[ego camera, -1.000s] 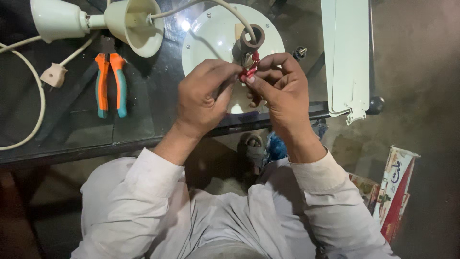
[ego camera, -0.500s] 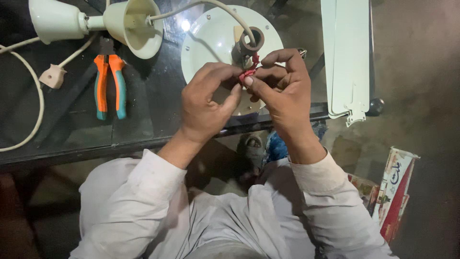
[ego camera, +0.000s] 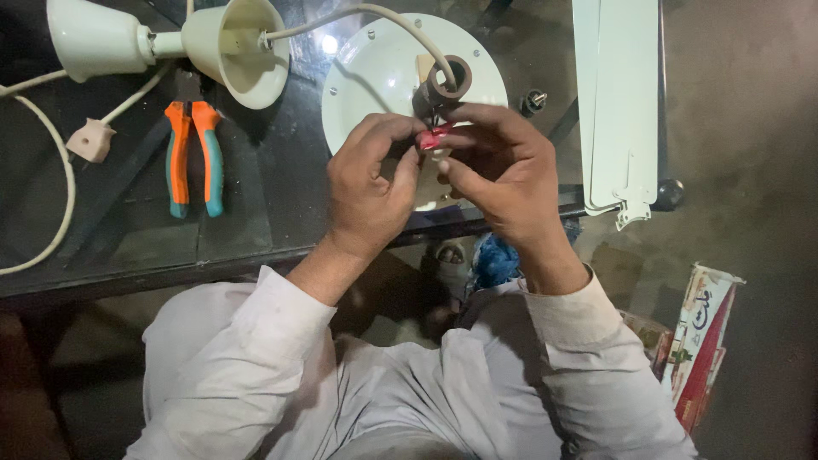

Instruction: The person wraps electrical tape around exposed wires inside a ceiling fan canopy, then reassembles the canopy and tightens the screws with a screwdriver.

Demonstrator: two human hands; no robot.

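Dark glass desk [ego camera: 256,230], seen from above, person seated at its near edge. Far left corner: white cord [ego camera: 51,230] looping along the left edge, with a small white plug piece [ego camera: 89,140] lying just inside the loop. Cream lamp shade [ego camera: 94,38] at the far edge, joined neck to neck with a second cream cup [ego camera: 234,51] whose open mouth faces right. Pliers [ego camera: 193,153] with one orange and one teal grip lie flat just below the cup, grips pointing toward the near edge.

Middle of the desk: round white plate [ego camera: 375,72] lying flat, a cream cable [ego camera: 366,15] running from the cup over it to a brown ring [ego camera: 450,81] that stands up from the plate's right part.

Left hand [ego camera: 371,192] is curled narrow, thumb and fingertips pinching a small red piece [ego camera: 433,136]. Right hand [ego camera: 503,175] is also closed narrow, fingertips meeting the same red piece from the right side. Red piece sits between both hands, over the plate's near half, just below the brown ring; cannot tell if it touches the ring.

Right edge of the desk: long white blade [ego camera: 618,94] overhanging the near edge, a small dark bolt [ego camera: 533,102] between it and the plate. On the floor at far right, a red and white carton [ego camera: 703,341].
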